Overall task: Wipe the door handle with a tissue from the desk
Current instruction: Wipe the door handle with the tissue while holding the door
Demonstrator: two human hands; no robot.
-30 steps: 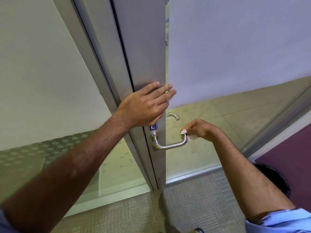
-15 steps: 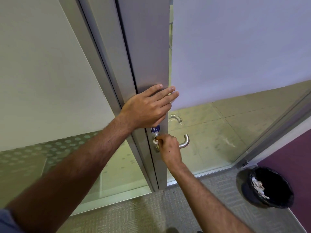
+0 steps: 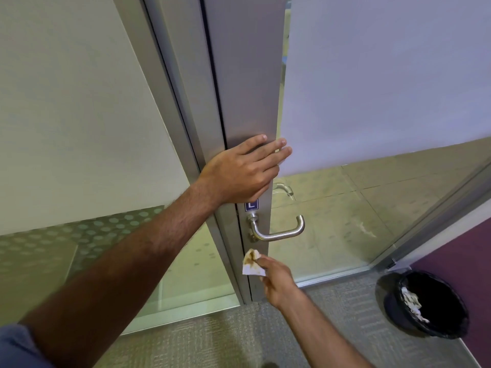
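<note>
Pinching a crumpled, brown-stained tissue (image 3: 252, 264) between fingertips, the right hand (image 3: 279, 281) hangs just below the door handle (image 3: 279, 229), apart from it, close against the door's (image 3: 247, 75) lower edge strip. The tissue pokes up and left from the fingers. Higher, the left hand (image 3: 244, 171) lies flat and spread on the door's metal edge above the handle. Off right, a black bin (image 3: 422, 304) holds crumpled paper
</note>
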